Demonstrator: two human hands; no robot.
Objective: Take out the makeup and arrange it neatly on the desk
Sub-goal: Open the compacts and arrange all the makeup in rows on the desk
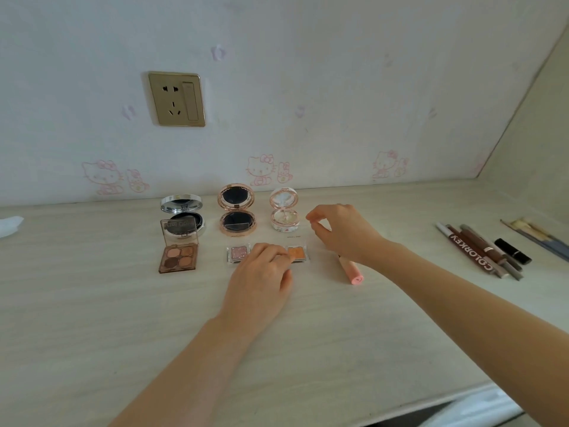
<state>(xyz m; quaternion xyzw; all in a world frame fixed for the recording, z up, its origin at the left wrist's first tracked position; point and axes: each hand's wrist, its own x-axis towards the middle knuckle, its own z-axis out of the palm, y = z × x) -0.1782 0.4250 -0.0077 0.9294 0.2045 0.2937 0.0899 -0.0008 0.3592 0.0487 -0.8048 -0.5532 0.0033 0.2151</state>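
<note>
From the head camera I look down on my pale wood-grain desk (pixel 92 303), where the makeup stands in rows against the wall. At the back three round compacts stand open: a silver compact (pixel 182 214) on the left, a rose-gold compact (pixel 236 210) in the middle, and a white floral compact (pixel 284 211) on the right. In front of the silver one lies an open brown eyeshadow quad (pixel 178 252).

My left hand (pixel 261 280) rests palm down on the desk, its fingers curled over small clear eyeshadow pans: a pink glitter pan (pixel 237 253) shows just left of my fingers and an orange pan (pixel 297 253) just right of them. Whether I pinch one I cannot tell.

My right hand (pixel 341 232) hovers beside the floral compact, thumb and forefinger nearly meeting, with nothing visible between them. Under my wrist lies a pink tube (pixel 352 272). Well off to the right lie brown makeup pencils (pixel 480 251) and a black lipstick (pixel 512 251).
</note>
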